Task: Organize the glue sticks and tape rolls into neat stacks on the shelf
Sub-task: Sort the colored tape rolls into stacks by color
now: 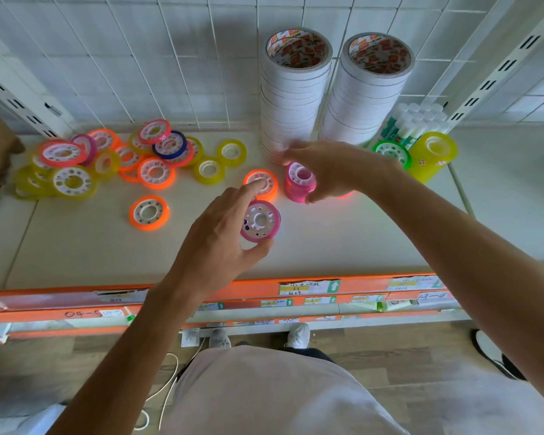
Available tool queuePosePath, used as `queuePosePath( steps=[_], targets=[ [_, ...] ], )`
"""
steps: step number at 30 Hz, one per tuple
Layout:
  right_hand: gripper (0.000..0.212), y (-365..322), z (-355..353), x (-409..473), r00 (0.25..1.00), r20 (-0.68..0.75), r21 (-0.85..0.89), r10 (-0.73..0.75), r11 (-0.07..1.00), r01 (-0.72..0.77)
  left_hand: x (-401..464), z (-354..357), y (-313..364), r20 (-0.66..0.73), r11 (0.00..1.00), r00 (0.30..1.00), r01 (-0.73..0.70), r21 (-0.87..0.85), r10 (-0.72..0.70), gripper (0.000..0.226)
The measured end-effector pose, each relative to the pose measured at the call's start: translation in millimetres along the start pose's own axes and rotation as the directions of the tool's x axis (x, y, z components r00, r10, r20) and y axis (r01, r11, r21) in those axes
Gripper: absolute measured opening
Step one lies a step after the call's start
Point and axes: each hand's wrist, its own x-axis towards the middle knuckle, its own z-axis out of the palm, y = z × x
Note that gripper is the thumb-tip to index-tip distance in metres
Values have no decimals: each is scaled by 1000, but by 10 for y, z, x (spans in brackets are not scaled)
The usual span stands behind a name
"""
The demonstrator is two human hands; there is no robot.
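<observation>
Stood on the white shelf (374, 233): two tall columns of white tape rolls (296, 95) with printed cardboard cores, smooth-sided and even, against the wire grid at the back. Just beside them on the right, a bundle of glue sticks (418, 120) with pale caps, a yellow translucent stack (434, 158) and a green roll (391, 152). Scattered at the left, a loose heap of small rolls (107, 161), glossy plastic in orange, yellow, pink and blue, each a flat ring with a white perforated hub.

Held in the left hand (220, 237), fingers curled round its rim: one pink roll (259, 221), lifted above the shelf. Curved over the short pink stack (299, 182), the right hand (333, 171), thumb and fingers on its sides, apparently steadying it. Lying flat close to that stack, an orange roll (261, 183).

Probably needed for the step: roll turned flat, hub centred above the stack's hole, lowered gently, edges aligned by the right fingers, since slippery rims could slide.
</observation>
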Motion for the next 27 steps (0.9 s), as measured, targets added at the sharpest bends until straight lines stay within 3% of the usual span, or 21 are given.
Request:
queuePosePath(
  steps=[10, 15, 22, 27],
  targets=[
    [77, -63, -33, 30, 1000, -2, -53, 18, 998, -18, 0, -15, -25, 7, 1000, 1000, -9, 8, 9, 82],
    [96, -57, -100, 17, 994, 112, -82, 7, 997, 3, 28, -15, -25, 13, 1000, 1000, -24, 11, 23, 81],
    [79, -63, -84, 28, 993, 114, -115, -37, 992, 50, 49, 5, -6, 14, 999, 999, -40, 12, 39, 75],
    [77, -73, -137, 46, 993, 115, -151, -13, 988, 30, 51, 12, -31, 22, 999, 999, -35, 12, 35, 77]
  ],
)
